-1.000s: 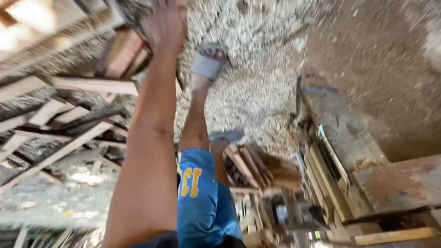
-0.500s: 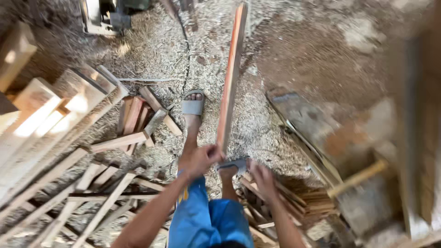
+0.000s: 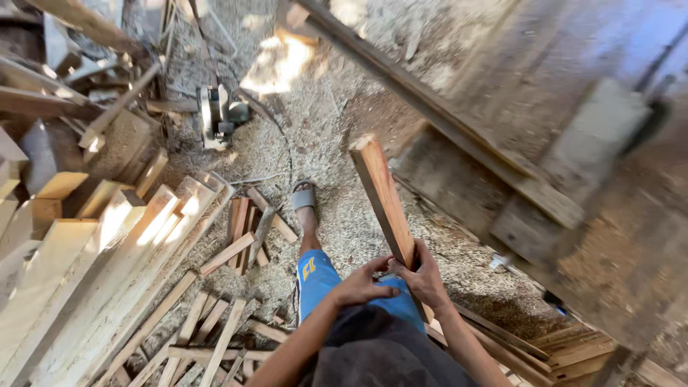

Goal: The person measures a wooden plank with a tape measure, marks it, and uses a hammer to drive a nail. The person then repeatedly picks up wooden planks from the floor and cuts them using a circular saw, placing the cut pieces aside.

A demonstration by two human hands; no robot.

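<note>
Both hands grasp the plank's near end: left hand (image 3: 362, 287), right hand (image 3: 424, 278) clenched around it. Wooden plank (image 3: 385, 197) extends toward 11 o'clock. Its lower end hidden behind fingers; workbench (image 3: 573, 179) at 2 o'clock blurred.

A single camera sits on the person's head, looking steeply down and a little forward over their own body. Closest, at the bottom edge, are both forearms and the hands, left hand (image 3: 362, 287) and right hand (image 3: 423, 276). Beyond them lies the sawdust-covered floor (image 3: 337, 143), reaching to the top edge. There is no second view.
</note>
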